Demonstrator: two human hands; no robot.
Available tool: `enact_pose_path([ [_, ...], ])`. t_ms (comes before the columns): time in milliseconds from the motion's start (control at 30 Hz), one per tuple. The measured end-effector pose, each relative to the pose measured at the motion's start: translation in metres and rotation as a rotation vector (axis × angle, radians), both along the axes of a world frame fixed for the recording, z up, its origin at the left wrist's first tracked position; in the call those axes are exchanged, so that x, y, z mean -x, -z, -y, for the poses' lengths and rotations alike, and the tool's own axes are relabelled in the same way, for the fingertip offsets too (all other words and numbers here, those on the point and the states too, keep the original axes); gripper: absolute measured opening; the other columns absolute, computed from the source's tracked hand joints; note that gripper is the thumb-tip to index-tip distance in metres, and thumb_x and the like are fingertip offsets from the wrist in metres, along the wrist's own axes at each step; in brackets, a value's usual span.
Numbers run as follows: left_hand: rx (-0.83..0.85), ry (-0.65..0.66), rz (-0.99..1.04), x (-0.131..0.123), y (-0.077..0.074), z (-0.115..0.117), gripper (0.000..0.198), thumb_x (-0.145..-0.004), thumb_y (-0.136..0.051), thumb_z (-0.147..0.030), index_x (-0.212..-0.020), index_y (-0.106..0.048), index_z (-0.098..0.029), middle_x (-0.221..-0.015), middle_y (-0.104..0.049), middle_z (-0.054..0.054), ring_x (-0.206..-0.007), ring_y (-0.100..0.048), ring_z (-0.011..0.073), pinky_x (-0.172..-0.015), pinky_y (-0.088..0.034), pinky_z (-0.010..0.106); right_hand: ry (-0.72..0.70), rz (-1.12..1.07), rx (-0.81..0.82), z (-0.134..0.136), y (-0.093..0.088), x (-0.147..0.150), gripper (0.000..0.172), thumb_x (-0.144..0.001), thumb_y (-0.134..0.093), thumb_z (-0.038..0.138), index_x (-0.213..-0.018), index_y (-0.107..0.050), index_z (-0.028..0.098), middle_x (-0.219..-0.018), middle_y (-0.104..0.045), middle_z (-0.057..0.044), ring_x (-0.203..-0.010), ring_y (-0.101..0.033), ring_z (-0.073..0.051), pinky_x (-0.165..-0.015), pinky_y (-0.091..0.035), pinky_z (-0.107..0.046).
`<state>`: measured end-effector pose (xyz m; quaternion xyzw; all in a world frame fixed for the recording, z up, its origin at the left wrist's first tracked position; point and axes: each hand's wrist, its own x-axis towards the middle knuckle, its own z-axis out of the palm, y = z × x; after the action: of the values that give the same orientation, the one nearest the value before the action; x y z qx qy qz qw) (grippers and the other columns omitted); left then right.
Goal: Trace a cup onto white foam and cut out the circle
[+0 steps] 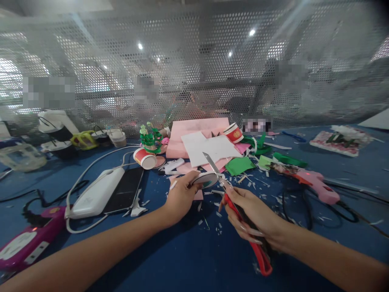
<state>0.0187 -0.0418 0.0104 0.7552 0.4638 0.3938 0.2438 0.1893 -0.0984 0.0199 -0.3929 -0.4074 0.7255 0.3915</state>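
Just in front of me, my left hand (183, 197) pinches a small round white piece with a raised rim (205, 178), which looks like a paper cup's end. My right hand (246, 213) is wrapped around red-handled scissors (212, 164). Their metal blade points up and away, at the right edge of the round piece. Whether the blade touches the rim I cannot tell. Behind my hands lie a white sheet (209, 148) and pink paper (179, 140). Green paper (240, 165) is to their right.
Paper cups (145, 158) (233, 133) lie tipped over. A pink glue gun (319, 186) is at right with its cord. A black phone (125, 190), a white power bank (95, 192) and a purple power strip (30, 239) lie left. A perforated metal panel (188, 61) stands behind.
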Motion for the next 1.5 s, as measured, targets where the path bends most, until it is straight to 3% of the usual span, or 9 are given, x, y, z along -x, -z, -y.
enact_pose_path([
  [233,0.011,0.023,0.039,-0.0008,0.0058,-0.0006,0.023,-0.072,-0.046,-0.009,-0.086,-0.059,-0.021,-0.075,-0.063,-0.004,-0.07,-0.057,0.0112,-0.066,-0.045,0.022,-0.001,-0.001,-0.017,-0.0019,-0.0002,0.0012,0.036,-0.087,-0.037,0.047,-0.07,-0.048,0.017,-0.034,-0.042,0.009,-0.018,-0.023,-0.002,-0.019,-0.026,-0.012],
  [433,0.071,-0.053,0.072,-0.002,0.0036,-0.0009,0.021,-0.073,-0.048,-0.013,-0.09,-0.059,-0.021,-0.08,-0.065,-0.001,-0.072,-0.059,0.0135,-0.066,-0.046,0.025,-0.006,0.008,-0.012,-0.001,0.0012,0.0016,0.033,-0.086,-0.039,0.046,-0.07,-0.045,0.018,-0.034,-0.043,0.009,-0.018,-0.024,-0.003,-0.019,-0.026,-0.013],
  [833,-0.225,-0.001,-0.202,0.0,0.004,0.0036,0.016,-0.08,-0.048,-0.018,-0.086,-0.062,-0.019,-0.066,-0.063,-0.002,-0.06,-0.053,0.0102,-0.057,-0.04,0.02,-0.014,-0.049,-0.017,0.0017,0.0019,0.0025,0.031,-0.086,-0.041,0.043,-0.071,-0.047,0.017,-0.037,-0.046,0.007,-0.018,-0.027,-0.003,-0.018,-0.029,-0.013],
  [1100,-0.039,-0.192,-0.157,-0.0028,0.0006,0.002,0.02,-0.075,-0.054,-0.023,-0.095,-0.054,-0.022,-0.07,-0.058,-0.003,-0.062,-0.052,0.0128,-0.056,-0.038,0.023,0.045,-0.031,0.0,0.0023,0.0032,0.0043,0.033,-0.087,-0.039,0.045,-0.07,-0.047,0.017,-0.034,-0.044,0.008,-0.018,-0.027,-0.004,-0.018,-0.028,-0.014],
  [1500,-0.051,-0.144,-0.096,0.0001,0.0027,-0.0003,0.018,-0.076,-0.049,-0.019,-0.093,-0.055,-0.021,-0.066,-0.054,-0.004,-0.061,-0.047,0.0111,-0.057,-0.037,0.022,0.036,-0.014,0.017,0.0015,-0.0004,0.0025,0.033,-0.086,-0.039,0.047,-0.07,-0.045,0.018,-0.034,-0.043,0.009,-0.018,-0.024,-0.002,-0.019,-0.026,-0.013],
])
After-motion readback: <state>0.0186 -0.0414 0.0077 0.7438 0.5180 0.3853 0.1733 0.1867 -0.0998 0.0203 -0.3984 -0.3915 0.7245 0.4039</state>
